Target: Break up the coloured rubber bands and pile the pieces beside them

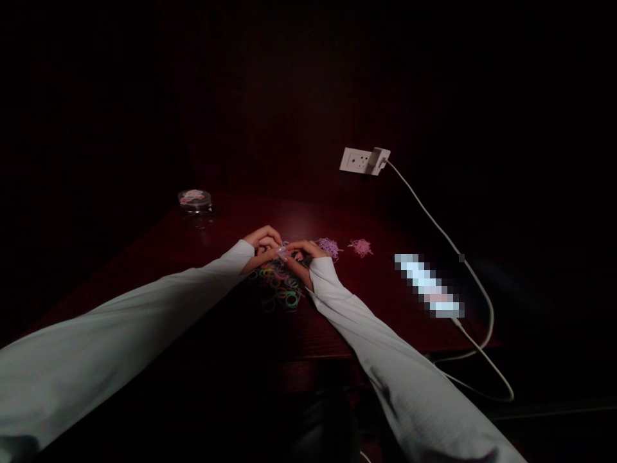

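Now, the pale sleeves [96, 334] reach over the dark counter [212, 225], and the left hand [263, 247] and right hand [301, 256] are curled together. Their fingertips [292, 245] meet on something small and pale, but I cannot tell exactly what they grasp. Just under them lies a loose heap of colored rubber bands [279, 287]. Beyond the right hand are two small separate piles, purple bands [328, 247] and pink bands [360, 248]. Farther left stands a clear jar [194, 200] with pink bands inside, and a wall socket [355, 161] is at the back.
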A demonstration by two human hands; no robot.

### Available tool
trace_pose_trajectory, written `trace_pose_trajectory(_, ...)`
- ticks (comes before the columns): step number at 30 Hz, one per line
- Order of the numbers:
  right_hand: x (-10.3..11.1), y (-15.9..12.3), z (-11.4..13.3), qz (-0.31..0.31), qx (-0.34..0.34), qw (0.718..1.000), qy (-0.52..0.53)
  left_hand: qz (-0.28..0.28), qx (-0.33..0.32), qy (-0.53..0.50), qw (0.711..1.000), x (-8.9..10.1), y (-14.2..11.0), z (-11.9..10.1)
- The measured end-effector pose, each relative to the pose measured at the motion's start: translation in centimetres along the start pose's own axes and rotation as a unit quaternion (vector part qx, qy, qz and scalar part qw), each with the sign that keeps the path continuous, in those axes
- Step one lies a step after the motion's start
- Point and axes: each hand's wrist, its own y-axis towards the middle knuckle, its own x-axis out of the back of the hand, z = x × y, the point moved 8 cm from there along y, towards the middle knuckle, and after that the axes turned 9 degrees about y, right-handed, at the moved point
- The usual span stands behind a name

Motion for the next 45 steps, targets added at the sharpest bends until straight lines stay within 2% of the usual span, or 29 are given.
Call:
trace_pose_trajectory(10,0.1,0.1,-1.6,-0.025,-0.045,0.998,0.022,0.025,0.003,0.011,1.0,-0.4,-0.2,0.4)
trace_pose_trajectory(20,-0.1,0.3,-2.8,-0.025,-0.041,0.997,0.052,0.048,0.001,0.046,0.998,-0.8,-0.4,-0.2)
trace_pose_trajectory(32,0.0,0.3,-3.2,-0.039,-0.052,0.996,0.053,0.007,-0.006,0.056,0.998,0.0,0.0,-0.1)
trace_pose_trajectory(41,0.9,0.2,-4.0,-0.075,-0.089,0.987,0.108,-0.022,-0.02,0.129,0.991,0.5,-0.1,-0.7)
trace_pose_trajectory(45,0.9,0.1,-4.9,-0.076,-0.128,0.978,0.145,-0.019,-0.016,0.145,0.989,0.5,-0.1,-0.9)
